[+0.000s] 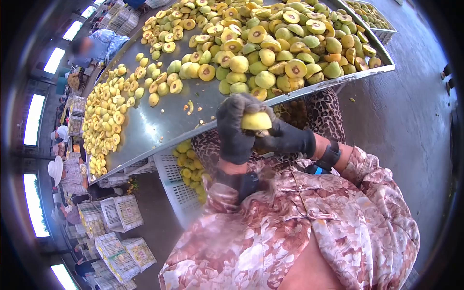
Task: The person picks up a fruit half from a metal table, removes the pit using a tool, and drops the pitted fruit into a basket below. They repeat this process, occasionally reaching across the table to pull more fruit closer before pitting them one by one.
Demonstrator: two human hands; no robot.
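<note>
At the far left edge, other people worked along the room: one in a pale hat low down, another in a blue patterned top at the upper end of the desk. White plastic crates stood stacked on the floor near them.

The metal desk ran tilted across the view. Along its left side lay a band of small yellow peeled pieces; toward the right it carried a big heap of green and yellow halved fruit, many cut face up with the pit hollow showing. A few scraps lay on the bare metal between. Under the desk's near edge a white crate held more yellow pieces.

Just below that edge, over the lap, the two gloved hands met. The left hand, in a dark glove, was closed around the fruit half, fingers curled over its top and left side, so the pale yellow face looked out to the right. The right hand, also in a dark glove, was closed and pressed in from the right, its fingertips touching the fruit; whether it held a tool I could not tell. The fruit thus lay between the hands, its long axis roughly level, left to right, with the left hand carrying it and the right hand beside it. Both wrists wore dark bands above floral sleeves.

At the far right was bare grey floor, and another crate of fruit beyond the desk's corner.
</note>
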